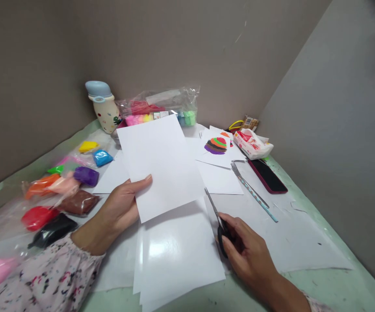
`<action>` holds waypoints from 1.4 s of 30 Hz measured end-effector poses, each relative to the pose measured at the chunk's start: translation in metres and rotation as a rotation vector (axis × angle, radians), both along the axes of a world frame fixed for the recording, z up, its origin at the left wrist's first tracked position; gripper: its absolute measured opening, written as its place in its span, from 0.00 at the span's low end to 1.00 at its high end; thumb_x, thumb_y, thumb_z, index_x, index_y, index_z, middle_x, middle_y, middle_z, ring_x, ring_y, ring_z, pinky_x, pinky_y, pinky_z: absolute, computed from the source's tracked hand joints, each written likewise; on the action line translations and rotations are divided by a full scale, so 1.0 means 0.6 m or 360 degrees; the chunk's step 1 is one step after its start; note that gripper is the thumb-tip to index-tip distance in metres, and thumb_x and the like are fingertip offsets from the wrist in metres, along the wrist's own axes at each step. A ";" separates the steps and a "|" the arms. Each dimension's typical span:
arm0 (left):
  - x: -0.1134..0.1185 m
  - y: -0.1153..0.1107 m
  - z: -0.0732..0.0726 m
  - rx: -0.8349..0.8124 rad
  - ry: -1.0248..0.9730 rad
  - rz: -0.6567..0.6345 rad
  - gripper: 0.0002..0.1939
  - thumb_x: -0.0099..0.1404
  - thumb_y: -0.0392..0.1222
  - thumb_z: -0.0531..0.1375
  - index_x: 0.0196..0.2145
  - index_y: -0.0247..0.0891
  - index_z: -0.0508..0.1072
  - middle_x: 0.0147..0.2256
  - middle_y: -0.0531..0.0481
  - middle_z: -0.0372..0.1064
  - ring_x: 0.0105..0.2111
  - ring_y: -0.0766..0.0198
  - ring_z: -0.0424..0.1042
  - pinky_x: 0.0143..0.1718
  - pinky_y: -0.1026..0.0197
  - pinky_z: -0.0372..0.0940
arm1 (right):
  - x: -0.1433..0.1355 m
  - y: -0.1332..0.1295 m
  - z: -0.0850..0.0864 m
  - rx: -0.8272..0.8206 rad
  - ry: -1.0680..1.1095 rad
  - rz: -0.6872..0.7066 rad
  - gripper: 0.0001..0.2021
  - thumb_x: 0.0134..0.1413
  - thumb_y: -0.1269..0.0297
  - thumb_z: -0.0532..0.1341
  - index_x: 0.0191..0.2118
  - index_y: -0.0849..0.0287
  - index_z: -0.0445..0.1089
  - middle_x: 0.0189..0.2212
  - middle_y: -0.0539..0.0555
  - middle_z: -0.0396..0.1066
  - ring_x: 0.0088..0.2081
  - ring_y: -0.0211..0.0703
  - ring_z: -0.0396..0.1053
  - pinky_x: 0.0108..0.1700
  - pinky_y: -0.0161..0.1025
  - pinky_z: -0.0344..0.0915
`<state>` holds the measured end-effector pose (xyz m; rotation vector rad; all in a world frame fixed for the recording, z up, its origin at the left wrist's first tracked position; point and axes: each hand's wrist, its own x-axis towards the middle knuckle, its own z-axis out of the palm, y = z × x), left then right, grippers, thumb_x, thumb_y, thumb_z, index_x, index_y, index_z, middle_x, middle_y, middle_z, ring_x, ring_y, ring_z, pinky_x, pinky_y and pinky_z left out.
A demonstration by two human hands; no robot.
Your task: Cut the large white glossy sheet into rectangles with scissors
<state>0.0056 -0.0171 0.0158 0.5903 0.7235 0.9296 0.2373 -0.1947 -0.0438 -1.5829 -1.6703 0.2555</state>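
My left hand [124, 201] pinches a blank white sheet of paper [160, 167] by its lower left edge, thumb on top, and lifts it tilted above the table. In my right hand [244, 242] is a pair of scissors [219, 225] with black handles, fingers through the loops. The blades look closed and point up and away, near the sheet's lower right corner but apart from it. Beneath the held sheet lies a stack of glossy white sheets [179, 255]. Farther back, a paper with a striped coloured shape [216, 146] rests on other white sheets.
Several bagged lumps of coloured clay [80, 202] line the left side. A bottle [105, 108] and a clear bag of coloured material [161, 106] stand at the back. To the right are a fork [239, 175], a patterned stick [259, 199], a phone [268, 177] and a tissue pack [252, 144].
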 end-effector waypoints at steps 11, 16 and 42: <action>0.003 -0.002 0.004 -0.0037 0.0042 0.0004 0.25 0.64 0.26 0.59 0.59 0.32 0.70 0.41 0.39 0.81 0.43 0.49 0.80 0.51 0.49 0.73 | 0.000 -0.001 0.004 -0.0009 -0.0037 -0.0011 0.19 0.61 0.69 0.56 0.58 0.57 0.66 0.34 0.53 0.71 0.32 0.41 0.71 0.34 0.35 0.71; 0.003 -0.003 0.004 -0.0010 0.0068 -0.0012 0.25 0.63 0.26 0.60 0.59 0.33 0.71 0.43 0.39 0.81 0.47 0.47 0.78 0.53 0.48 0.73 | -0.001 -0.001 0.006 -0.0017 -0.0030 -0.0018 0.19 0.61 0.69 0.56 0.57 0.57 0.66 0.34 0.53 0.72 0.31 0.42 0.71 0.32 0.36 0.71; 0.002 -0.002 0.003 0.0011 0.0073 -0.0033 0.26 0.62 0.27 0.62 0.58 0.34 0.71 0.45 0.38 0.80 0.49 0.46 0.77 0.53 0.48 0.72 | -0.001 -0.003 0.005 -0.0034 -0.0041 -0.0018 0.20 0.61 0.69 0.57 0.58 0.57 0.65 0.33 0.53 0.71 0.28 0.40 0.69 0.29 0.35 0.69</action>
